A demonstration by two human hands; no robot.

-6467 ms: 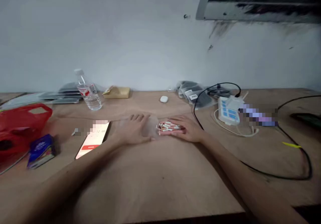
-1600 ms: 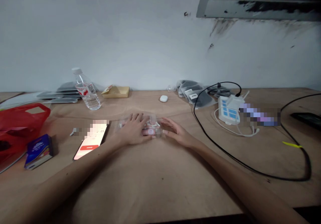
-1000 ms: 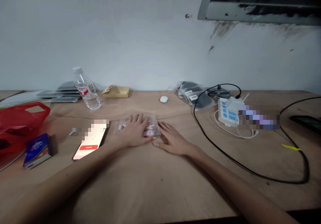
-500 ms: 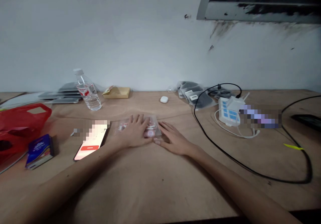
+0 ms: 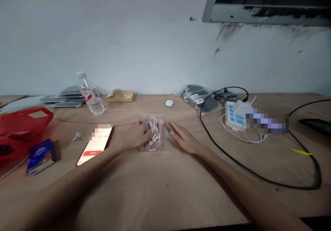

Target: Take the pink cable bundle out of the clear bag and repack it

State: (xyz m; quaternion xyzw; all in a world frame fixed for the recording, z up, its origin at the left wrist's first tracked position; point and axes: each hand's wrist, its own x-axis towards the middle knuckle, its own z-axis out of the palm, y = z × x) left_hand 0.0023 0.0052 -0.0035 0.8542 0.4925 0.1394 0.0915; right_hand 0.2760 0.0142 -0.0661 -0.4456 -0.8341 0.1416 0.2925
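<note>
A clear plastic bag [image 5: 156, 137] of small pink and white pieces lies on the wooden table in front of me; what the pieces are is too small to tell. At its left edge is my left hand [image 5: 138, 134], fingers curled and thumb against the plastic, closed on that side of the bag. My right hand [image 5: 184, 138] rests on the table just right of the bag, fingers stretched out and holding nothing. To the left of my left hand lies a lit phone [image 5: 99, 141].
A water bottle [image 5: 91, 96], cardboard box [image 5: 121, 96] and white earbud case [image 5: 169, 103] stand toward the wall. Grey packets [image 5: 204, 98] and a power strip [image 5: 234, 115] with a looping black cable [image 5: 219, 144] are right. A red bag [image 5: 23, 127] and blue pack [image 5: 40, 156] lie left.
The bag has turned so its long side points away from me. My left hand has slid off its top to its left edge. My right hand has shifted slightly rightward.
</note>
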